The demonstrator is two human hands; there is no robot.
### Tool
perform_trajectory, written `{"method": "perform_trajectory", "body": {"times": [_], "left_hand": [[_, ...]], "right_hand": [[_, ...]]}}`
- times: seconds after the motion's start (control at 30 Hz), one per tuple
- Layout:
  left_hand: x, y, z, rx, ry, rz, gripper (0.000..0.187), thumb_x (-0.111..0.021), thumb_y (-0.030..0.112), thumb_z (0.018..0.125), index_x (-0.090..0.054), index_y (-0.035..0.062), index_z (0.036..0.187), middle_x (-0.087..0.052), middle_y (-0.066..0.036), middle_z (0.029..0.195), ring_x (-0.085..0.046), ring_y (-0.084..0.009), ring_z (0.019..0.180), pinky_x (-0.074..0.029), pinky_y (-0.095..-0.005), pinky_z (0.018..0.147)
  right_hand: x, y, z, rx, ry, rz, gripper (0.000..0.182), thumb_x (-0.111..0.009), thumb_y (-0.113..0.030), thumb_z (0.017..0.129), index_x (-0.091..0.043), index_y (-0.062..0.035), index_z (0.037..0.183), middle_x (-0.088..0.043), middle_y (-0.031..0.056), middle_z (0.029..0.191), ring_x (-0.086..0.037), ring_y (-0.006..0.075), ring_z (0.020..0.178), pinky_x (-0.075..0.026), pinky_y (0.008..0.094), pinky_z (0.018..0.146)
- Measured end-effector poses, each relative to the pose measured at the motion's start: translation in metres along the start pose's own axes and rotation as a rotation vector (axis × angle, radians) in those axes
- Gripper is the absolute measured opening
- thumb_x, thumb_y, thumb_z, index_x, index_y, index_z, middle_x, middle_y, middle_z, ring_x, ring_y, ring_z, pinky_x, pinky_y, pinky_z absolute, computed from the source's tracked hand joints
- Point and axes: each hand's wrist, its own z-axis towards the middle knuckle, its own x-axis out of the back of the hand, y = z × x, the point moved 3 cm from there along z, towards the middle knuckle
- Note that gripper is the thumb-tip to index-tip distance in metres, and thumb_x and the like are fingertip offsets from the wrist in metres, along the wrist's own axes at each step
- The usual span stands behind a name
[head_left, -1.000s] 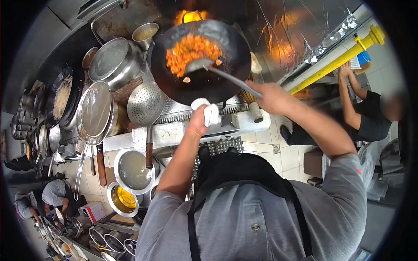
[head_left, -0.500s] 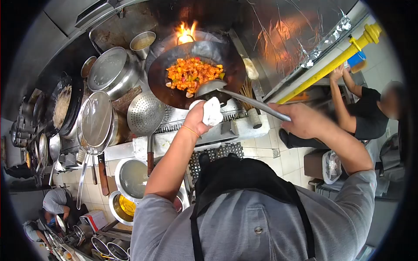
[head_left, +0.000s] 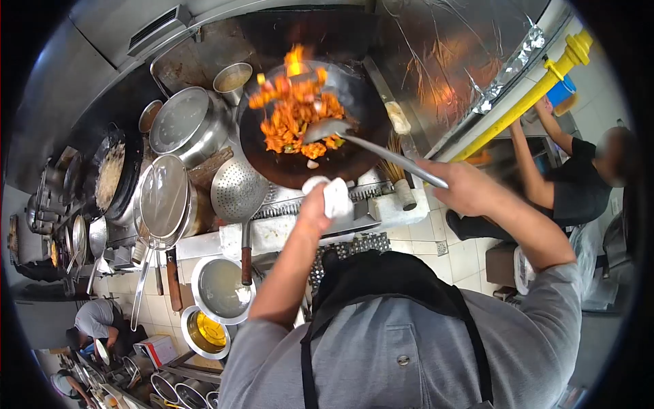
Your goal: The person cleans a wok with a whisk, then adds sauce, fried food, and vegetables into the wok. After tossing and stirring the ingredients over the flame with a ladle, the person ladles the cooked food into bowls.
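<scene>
My left hand (head_left: pixel 315 210) is closed around a folded white cloth (head_left: pixel 337 198) at the near rim of a dark wok (head_left: pixel 364 146). The handle or rim part under the cloth is hidden. In my right hand (head_left: pixel 458 184) is the end of a long metal ladle (head_left: pixel 402 164), its bowl down in the wok against the food. Glossy orange-red pieces of food (head_left: pixel 289 126), with some green bits, fill the wok's middle. Several pieces are blurred in the air toward the far side, where a flame (head_left: pixel 294 61) rises.
Left of the wok are a perforated skimmer (head_left: pixel 240 189), a mesh strainer (head_left: pixel 162 194) and a lidded pot (head_left: pixel 182 121). A bamboo brush (head_left: pixel 402 180) lies right of it. Beyond a yellow pipe (head_left: pixel 521 99), a co-worker (head_left: pixel 579 177) in black reaches out.
Pieces of food have flown up toward the wok's far side, where they lay gathered before. The view has shifted slightly. Both hands keep their hold.
</scene>
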Motion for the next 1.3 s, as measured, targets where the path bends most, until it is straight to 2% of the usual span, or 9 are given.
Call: {"method": "perform_trajectory", "body": {"times": [0.27,0.3,0.37,0.53,0.83,0.93,1.0,1.07,1.3], "left_hand": [[-0.016,0.017,0.020,0.115,-0.028,-0.003,0.021,-0.038,0.017,0.093,-0.057,0.0076,0.089,-0.062,-0.006,0.076,-0.062,-0.0208,0.064,-0.054,-0.0383,0.060],[0.005,0.008,0.030,0.045,-0.175,0.014,0.022,-0.040,0.019,0.092,-0.058,0.0065,0.088,-0.064,-0.007,0.078,-0.064,-0.0208,0.068,-0.055,-0.0380,0.063],[0.031,-0.021,0.023,-0.116,0.066,0.070,0.024,-0.041,0.019,0.091,-0.058,0.0031,0.094,-0.065,-0.009,0.082,-0.066,-0.0219,0.073,-0.056,-0.0375,0.065],[0.040,-0.087,-0.014,-0.028,0.042,0.089,0.014,-0.044,0.015,0.091,-0.055,0.0088,0.097,-0.063,-0.010,0.085,-0.065,-0.0228,0.074,-0.055,-0.0418,0.067],[0.006,0.042,0.060,0.066,0.002,-0.011,0.021,-0.044,0.020,0.091,-0.059,0.0125,0.079,-0.062,-0.003,0.070,-0.062,-0.0196,0.061,-0.054,-0.0382,0.060],[0.012,0.044,0.070,0.169,-0.131,-0.058,0.026,-0.040,0.028,0.093,-0.058,0.0094,0.091,-0.063,-0.007,0.081,-0.063,-0.0252,0.072,-0.055,-0.0447,0.067],[-0.024,0.057,0.027,0.243,0.262,0.115,0.029,-0.041,0.030,0.092,-0.059,0.0090,0.099,-0.062,-0.011,0.095,-0.061,-0.0315,0.085,-0.052,-0.0524,0.077],[-0.024,0.063,0.031,0.286,0.237,0.100,0.031,-0.043,0.032,0.092,-0.059,0.0092,0.105,-0.059,-0.014,0.105,-0.058,-0.0363,0.094,-0.048,-0.0580,0.083],[0.007,0.034,0.067,0.084,-0.027,0.047,0.019,-0.044,0.013,0.092,-0.060,0.0038,0.091,-0.065,-0.009,0.082,-0.066,-0.0226,0.071,-0.057,-0.0385,0.061]], "right_hand": [[-0.015,-0.002,0.026,-0.034,-0.191,-0.064,0.057,-0.050,-0.004,0.078,-0.043,-0.0064,0.135,-0.062,0.0241,0.105,-0.059,0.0386,0.100,-0.046,0.0443,0.087],[-0.029,0.005,0.046,-0.065,-0.159,-0.094,0.057,-0.050,-0.005,0.079,-0.042,-0.0062,0.135,-0.062,0.0248,0.104,-0.059,0.0389,0.099,-0.046,0.0443,0.087],[-0.039,0.004,0.069,-0.094,-0.115,-0.118,0.058,-0.051,-0.005,0.079,-0.041,-0.0060,0.136,-0.062,0.0255,0.103,-0.059,0.0392,0.098,-0.047,0.0443,0.087],[-0.031,0.005,0.062,-0.084,0.002,-0.092,0.060,-0.050,-0.005,0.079,-0.038,-0.0074,0.138,-0.062,0.0255,0.101,-0.060,0.0400,0.094,-0.047,0.0450,0.086],[-0.010,0.010,-0.025,-0.167,-0.132,-0.111,0.062,-0.057,-0.009,0.078,-0.039,-0.0143,0.137,-0.063,0.0232,0.094,-0.060,0.0397,0.090,-0.049,0.0472,0.080],[-0.021,0.018,-0.032,-0.235,-0.128,-0.172,0.063,-0.058,-0.010,0.079,-0.038,-0.0150,0.138,-0.063,0.0212,0.089,-0.061,0.0389,0.084,-0.049,0.0469,0.076],[-0.028,0.021,-0.030,-0.241,-0.082,-0.203,0.063,-0.058,-0.010,0.079,-0.037,-0.0153,0.139,-0.062,0.0199,0.087,-0.062,0.0379,0.080,-0.049,0.0470,0.074],[-0.033,0.023,-0.024,-0.251,-0.091,-0.185,0.063,-0.058,-0.010,0.080,-0.037,-0.0149,0.139,-0.062,0.0193,0.090,-0.062,0.0378,0.080,-0.049,0.0470,0.074],[-0.026,0.018,-0.008,-0.249,-0.185,-0.110,0.063,-0.057,-0.009,0.080,-0.037,-0.0140,0.139,-0.063,0.0231,0.096,-0.060,0.0393,0.090,-0.047,0.0456,0.082]]}}
